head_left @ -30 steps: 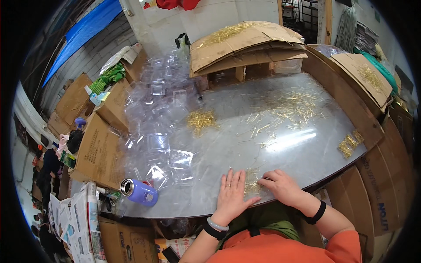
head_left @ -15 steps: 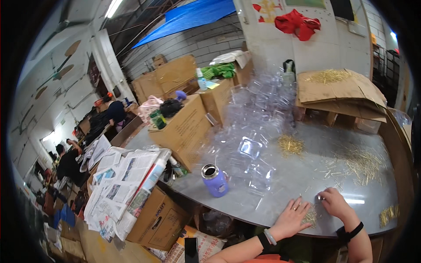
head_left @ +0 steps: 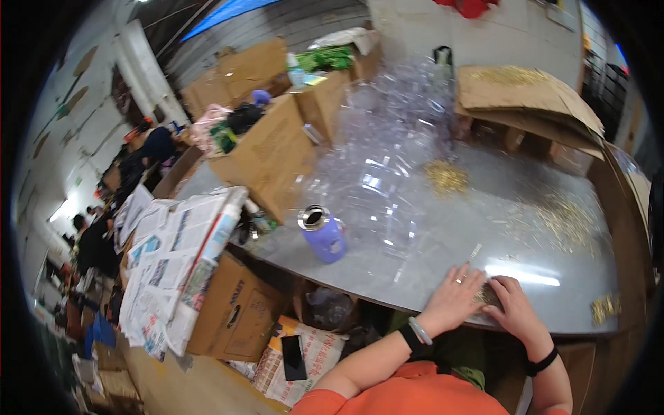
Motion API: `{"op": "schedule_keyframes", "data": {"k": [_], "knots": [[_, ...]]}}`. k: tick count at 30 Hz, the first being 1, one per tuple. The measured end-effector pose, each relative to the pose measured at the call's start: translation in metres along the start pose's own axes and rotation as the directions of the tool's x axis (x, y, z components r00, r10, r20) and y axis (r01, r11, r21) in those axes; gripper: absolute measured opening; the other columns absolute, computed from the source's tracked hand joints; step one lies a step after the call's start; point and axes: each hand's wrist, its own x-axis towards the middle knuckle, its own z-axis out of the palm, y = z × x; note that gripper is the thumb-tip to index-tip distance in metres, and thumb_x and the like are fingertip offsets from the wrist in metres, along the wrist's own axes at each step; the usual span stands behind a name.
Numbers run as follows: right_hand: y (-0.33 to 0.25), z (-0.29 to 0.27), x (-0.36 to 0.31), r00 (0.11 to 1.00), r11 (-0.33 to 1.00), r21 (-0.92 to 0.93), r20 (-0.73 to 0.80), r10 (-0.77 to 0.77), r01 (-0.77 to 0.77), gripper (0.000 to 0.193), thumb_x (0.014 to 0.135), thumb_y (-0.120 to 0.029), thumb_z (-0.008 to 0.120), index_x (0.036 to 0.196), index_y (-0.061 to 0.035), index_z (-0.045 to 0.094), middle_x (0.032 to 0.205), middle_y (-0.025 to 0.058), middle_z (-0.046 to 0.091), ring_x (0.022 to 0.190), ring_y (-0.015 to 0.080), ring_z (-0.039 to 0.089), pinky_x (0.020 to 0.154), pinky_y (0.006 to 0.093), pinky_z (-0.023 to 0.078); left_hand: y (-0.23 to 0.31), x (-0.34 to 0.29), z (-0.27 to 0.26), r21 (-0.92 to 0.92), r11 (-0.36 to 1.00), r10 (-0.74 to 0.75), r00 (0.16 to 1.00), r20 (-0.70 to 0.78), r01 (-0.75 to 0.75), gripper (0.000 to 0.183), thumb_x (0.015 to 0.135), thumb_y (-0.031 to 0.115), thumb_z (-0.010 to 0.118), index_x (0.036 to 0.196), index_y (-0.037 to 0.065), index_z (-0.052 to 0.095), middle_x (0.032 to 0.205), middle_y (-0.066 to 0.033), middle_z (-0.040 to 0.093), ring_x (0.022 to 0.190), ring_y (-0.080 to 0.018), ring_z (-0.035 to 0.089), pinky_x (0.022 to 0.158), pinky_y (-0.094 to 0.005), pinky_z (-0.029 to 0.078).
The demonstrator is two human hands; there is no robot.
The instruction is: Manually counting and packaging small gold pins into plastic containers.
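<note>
Both of my hands rest at the front edge of the grey table [head_left: 443, 238]. My left hand [head_left: 453, 299] lies with its fingers stretched out flat, a ring on one of them. My right hand [head_left: 513, 308] is cupped beside it, thumb apart from the fingers. Between the two is a small heap of thin gold-coloured sticks [head_left: 487, 296], partly covered by the hands; neither hand is closed round them. A loose row of small pieces [head_left: 476, 251] lies just beyond my left fingertips.
A purple open-topped bottle [head_left: 325, 237] stands left of clear plastic boxes [head_left: 387, 159]. More gold sticks lie in a pile [head_left: 446, 176], scattered [head_left: 564, 221] and bunched [head_left: 606, 309]. Cardboard [head_left: 532, 97], newspapers [head_left: 176, 256], cartons [head_left: 266, 162] and a phone [head_left: 293, 357] surround me.
The view has tilted down. My right hand has moved left, close against my left hand at the small heap, and its pinched fingers have spread into a cupped shape.
</note>
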Motion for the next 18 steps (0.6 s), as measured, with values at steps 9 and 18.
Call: {"op": "schedule_keyframes", "data": {"k": [9, 18], "knots": [[0.025, 0.053, -0.005, 0.927, 0.967, -0.177, -0.359, 0.109, -0.183, 0.046, 0.085, -0.011, 0.072, 0.129, -0.0051, 0.061, 0.126, 0.0172, 0.058, 0.120, 0.0394, 0.051, 0.105, 0.0493, 0.040, 0.001, -0.001, -0.002, -0.212, 0.976, -0.020, 0.959, -0.282, -0.042, 0.055, 0.102, 0.028, 0.058, 0.146, -0.002, 0.044, 0.146, -0.0221, 0.047, 0.142, -0.0439, 0.039, 0.118, -0.0556, 0.031], [0.065, 0.058, -0.029, 0.848, 0.966, -0.012, -0.482, 0.219, -0.257, 0.039, 0.110, -0.024, 0.045, 0.139, -0.0023, 0.058, 0.142, 0.0173, 0.053, 0.135, 0.0320, 0.047, 0.115, 0.0416, 0.034, -0.017, -0.231, -0.010, -0.305, 0.894, -0.426, 0.831, -0.358, 0.328, 0.018, 0.083, 0.009, 0.077, 0.101, 0.009, 0.072, 0.103, -0.0099, 0.062, 0.104, -0.0332, 0.060, 0.092, -0.0425, 0.049]]}}
